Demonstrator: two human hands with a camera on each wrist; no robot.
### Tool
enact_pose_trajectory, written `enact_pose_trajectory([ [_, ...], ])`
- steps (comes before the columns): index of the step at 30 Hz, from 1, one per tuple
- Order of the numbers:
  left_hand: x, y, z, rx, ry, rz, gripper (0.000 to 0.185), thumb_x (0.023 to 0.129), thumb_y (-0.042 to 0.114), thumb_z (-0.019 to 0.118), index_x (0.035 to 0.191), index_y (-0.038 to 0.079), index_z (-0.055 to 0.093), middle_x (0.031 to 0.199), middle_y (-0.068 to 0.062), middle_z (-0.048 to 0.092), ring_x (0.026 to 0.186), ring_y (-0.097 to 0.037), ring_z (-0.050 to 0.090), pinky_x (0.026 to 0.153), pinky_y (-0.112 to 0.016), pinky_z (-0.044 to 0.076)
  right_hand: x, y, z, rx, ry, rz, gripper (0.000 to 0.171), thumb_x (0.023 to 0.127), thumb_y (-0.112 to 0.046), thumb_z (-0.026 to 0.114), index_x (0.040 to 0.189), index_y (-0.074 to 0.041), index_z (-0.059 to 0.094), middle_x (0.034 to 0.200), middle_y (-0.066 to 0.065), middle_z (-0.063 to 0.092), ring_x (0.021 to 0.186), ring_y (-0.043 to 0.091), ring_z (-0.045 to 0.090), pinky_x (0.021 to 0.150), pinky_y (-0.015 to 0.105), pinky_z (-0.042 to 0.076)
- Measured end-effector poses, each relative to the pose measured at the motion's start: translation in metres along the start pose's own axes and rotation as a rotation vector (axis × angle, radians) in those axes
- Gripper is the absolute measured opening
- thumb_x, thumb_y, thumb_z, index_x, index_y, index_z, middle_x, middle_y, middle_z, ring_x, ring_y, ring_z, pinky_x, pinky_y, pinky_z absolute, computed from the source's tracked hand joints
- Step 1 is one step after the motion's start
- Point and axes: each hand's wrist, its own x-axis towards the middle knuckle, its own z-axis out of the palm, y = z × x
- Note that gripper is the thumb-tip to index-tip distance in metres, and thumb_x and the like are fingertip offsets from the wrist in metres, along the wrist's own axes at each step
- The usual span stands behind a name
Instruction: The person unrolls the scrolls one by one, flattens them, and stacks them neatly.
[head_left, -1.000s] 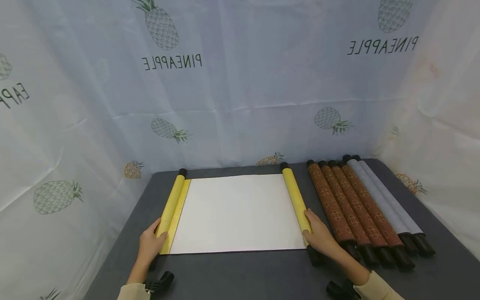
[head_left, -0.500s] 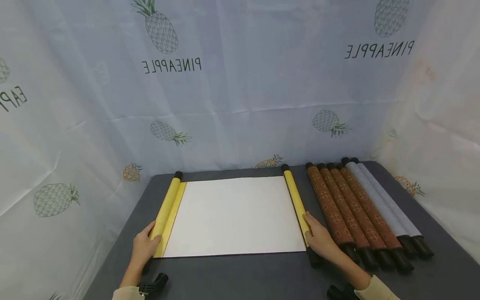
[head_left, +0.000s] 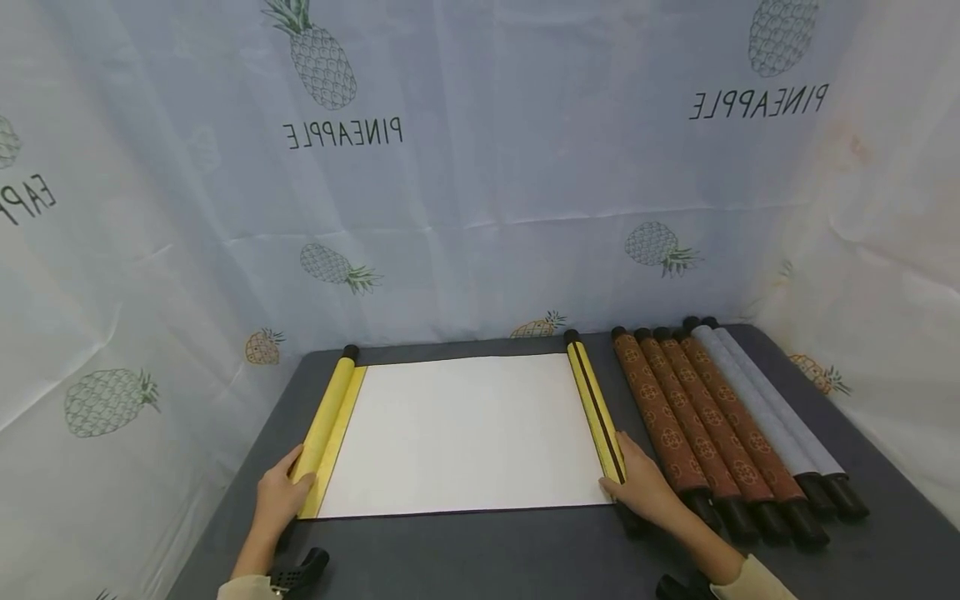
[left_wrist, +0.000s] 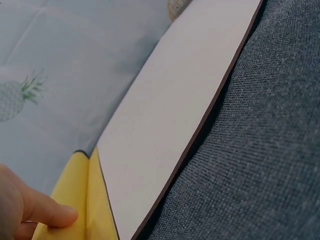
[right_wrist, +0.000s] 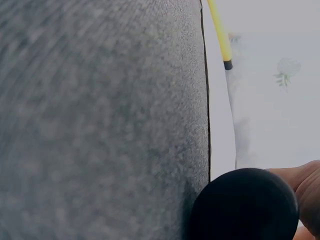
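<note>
A hanging scroll lies partly unrolled, its white sheet (head_left: 465, 433) flat between two yellow rolled ends. Around the near part of the left yellow roll (head_left: 328, 417) my left hand (head_left: 279, 498) curls, and the left wrist view has its thumb (left_wrist: 60, 216) pressed on the yellow cloth. My right hand (head_left: 643, 483) grips the near part of the right yellow roll (head_left: 588, 392), which shows a dark stripe along its length. Close in the right wrist view is that roll's black end knob (right_wrist: 245, 205), with part of the hand behind it. Fingers under both rolls are hidden.
Several brown patterned scrolls (head_left: 663, 408) and two grey scrolls (head_left: 780, 400) lie side by side to the right of the right hand. A dark cloth (head_left: 480, 554) covers the table. Pineapple-print curtains (head_left: 480, 167) stand behind and at both sides.
My left hand and the left roll have shifted left, so more white sheet shows. The right roll has turned nearly in place, bringing a dark stripe into view.
</note>
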Motion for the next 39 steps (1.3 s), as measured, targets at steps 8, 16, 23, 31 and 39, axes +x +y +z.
enact_pose_trajectory([
  [8,0.0,-0.004,-0.002,-0.006,-0.019,0.011,0.061,0.09,0.007,0.05,0.145,-0.011,0.03,0.144,-0.04,0.035,0.129,-0.055,0.04,0.1,-0.06,0.043,-0.001,0.004,-0.001,0.033,0.051,-0.02,0.062,0.076,-0.003,0.071,0.131,0.01,0.046,0.123,0.028,0.056,0.089,0.024,0.055,0.073,0.039,0.047],
  [16,0.004,-0.008,-0.001,0.004,-0.016,0.006,0.061,0.09,0.007,0.05,0.145,-0.011,0.031,0.144,-0.039,0.035,0.129,-0.055,0.04,0.101,-0.06,0.042,-0.004,0.002,-0.007,0.012,-0.02,0.053,0.071,0.083,-0.006,0.063,0.139,0.021,0.029,0.144,0.044,0.03,0.134,0.057,0.033,0.105,0.063,0.037],
  [23,0.006,-0.01,-0.001,0.001,-0.007,0.006,0.06,0.09,0.007,0.05,0.144,-0.011,0.032,0.143,-0.039,0.037,0.127,-0.055,0.043,0.1,-0.059,0.044,-0.005,0.001,-0.012,0.001,-0.025,0.074,0.065,0.085,-0.004,0.056,0.139,0.022,0.03,0.144,0.044,0.03,0.135,0.055,0.033,0.107,0.062,0.035],
  [31,0.005,-0.008,-0.002,0.009,0.007,0.012,0.06,0.09,0.007,0.053,0.143,-0.011,0.034,0.14,-0.04,0.041,0.123,-0.055,0.046,0.096,-0.057,0.047,-0.006,0.001,-0.013,-0.023,0.001,0.05,0.06,0.085,-0.003,0.056,0.136,0.021,0.035,0.14,0.043,0.038,0.131,0.055,0.04,0.104,0.06,0.039],
  [39,0.003,-0.004,-0.005,0.101,0.027,0.072,0.059,0.088,0.008,0.057,0.14,-0.014,0.037,0.136,-0.041,0.043,0.116,-0.057,0.05,0.091,-0.058,0.048,-0.007,0.002,-0.015,-0.004,-0.005,0.037,0.059,0.087,-0.004,0.058,0.136,0.021,0.036,0.137,0.042,0.043,0.128,0.054,0.044,0.1,0.058,0.043],
])
